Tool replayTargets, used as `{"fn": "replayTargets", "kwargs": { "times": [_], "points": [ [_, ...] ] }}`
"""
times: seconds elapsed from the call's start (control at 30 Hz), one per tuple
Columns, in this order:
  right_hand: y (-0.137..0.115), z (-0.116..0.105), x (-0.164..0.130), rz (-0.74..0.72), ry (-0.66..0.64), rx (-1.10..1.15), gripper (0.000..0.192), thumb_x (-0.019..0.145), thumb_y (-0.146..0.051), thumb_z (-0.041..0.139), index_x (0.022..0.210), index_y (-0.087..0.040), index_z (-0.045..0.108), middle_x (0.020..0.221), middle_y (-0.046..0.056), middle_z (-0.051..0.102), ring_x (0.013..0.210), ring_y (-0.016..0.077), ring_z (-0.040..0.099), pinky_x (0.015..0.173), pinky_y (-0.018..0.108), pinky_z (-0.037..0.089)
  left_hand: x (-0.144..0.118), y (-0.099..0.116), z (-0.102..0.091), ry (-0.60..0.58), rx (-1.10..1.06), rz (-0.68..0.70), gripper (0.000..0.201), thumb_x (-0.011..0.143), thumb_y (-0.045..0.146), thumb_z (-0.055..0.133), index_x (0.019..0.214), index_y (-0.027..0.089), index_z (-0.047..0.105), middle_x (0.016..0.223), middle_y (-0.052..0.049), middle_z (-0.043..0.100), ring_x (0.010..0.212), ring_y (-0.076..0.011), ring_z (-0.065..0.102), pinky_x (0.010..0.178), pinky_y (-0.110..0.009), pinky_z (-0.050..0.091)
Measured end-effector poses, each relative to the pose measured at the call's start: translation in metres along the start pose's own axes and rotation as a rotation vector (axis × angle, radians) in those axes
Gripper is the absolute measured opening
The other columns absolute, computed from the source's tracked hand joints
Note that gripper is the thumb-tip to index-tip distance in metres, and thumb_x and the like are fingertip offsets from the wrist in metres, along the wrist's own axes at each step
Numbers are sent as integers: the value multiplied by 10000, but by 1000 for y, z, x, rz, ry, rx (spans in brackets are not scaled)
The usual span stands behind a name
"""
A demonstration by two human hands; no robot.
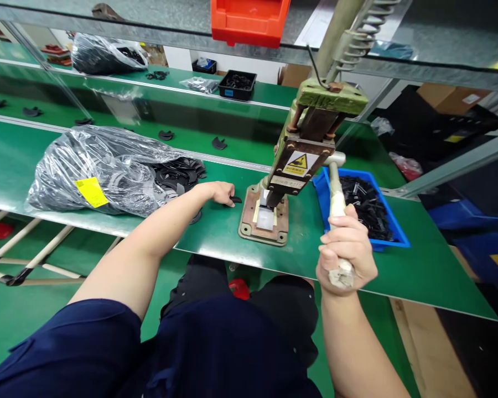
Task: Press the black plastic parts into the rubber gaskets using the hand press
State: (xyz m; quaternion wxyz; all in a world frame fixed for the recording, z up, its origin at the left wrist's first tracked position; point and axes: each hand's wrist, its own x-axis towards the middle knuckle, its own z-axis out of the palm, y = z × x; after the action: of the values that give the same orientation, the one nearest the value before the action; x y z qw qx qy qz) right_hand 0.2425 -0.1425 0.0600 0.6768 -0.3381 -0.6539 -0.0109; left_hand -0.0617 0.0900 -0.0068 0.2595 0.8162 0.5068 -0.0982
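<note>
My right hand is wrapped round the pale, tape-covered lever handle of a hand press. Between the bag and the press base, my left hand is closed on a small black plastic part, held just above the green bench. The press ram reaches down to a light metal fixture on the brown base plate. To the left of my left hand, curved black parts spill from the mouth of a clear plastic bag with a yellow label.
A blue bin full of small black pieces stands right of the press. Behind the bench, several black parts lie spaced along a green strip. An orange bin hangs at the overhead shelf; a black tray sits farther back.
</note>
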Motion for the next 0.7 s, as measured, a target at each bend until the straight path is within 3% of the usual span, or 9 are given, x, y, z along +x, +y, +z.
{"fn": "replayTargets", "kwargs": {
  "times": [0.2,0.4,0.47,0.6,0.7],
  "points": [
    [1,0,0,-30,-7,-10,101,876,-381,706,780,-350,719,784,-39,680,1006,217,725,1251,673,460,-1,11,7,-79,58,1,423,690,554,846,937,224,754,888,-81,796,845,-260,715,719,-314,464],
    [1,8,-2,-8,74,-33,222,874,-463,693,692,-337,677,741,-53,664,963,228,732,1195,691,501,-23,12,20,101,-75,23,432,742,514,845,984,227,632,874,-56,753,786,-236,679,636,-308,421],
    [1,9,-3,-2,88,-30,239,876,-474,692,684,-332,675,731,-50,650,965,225,730,1202,689,497,-32,15,27,162,-239,39,379,792,490,831,943,230,601,814,-28,723,734,-208,656,632,-297,424],
    [1,7,-4,7,72,-20,252,880,-486,703,690,-324,680,731,-32,628,983,217,719,1204,666,507,-42,32,39,265,-768,12,334,965,508,707,887,220,557,726,6,657,551,-120,545,541,-264,401],
    [1,5,-4,6,55,-16,238,891,-476,694,707,-325,683,738,-31,638,985,211,720,1233,655,487,-43,52,43,269,-1061,3,328,1032,466,653,861,207,548,727,9,648,496,-83,506,477,-237,388]
  ]
}}
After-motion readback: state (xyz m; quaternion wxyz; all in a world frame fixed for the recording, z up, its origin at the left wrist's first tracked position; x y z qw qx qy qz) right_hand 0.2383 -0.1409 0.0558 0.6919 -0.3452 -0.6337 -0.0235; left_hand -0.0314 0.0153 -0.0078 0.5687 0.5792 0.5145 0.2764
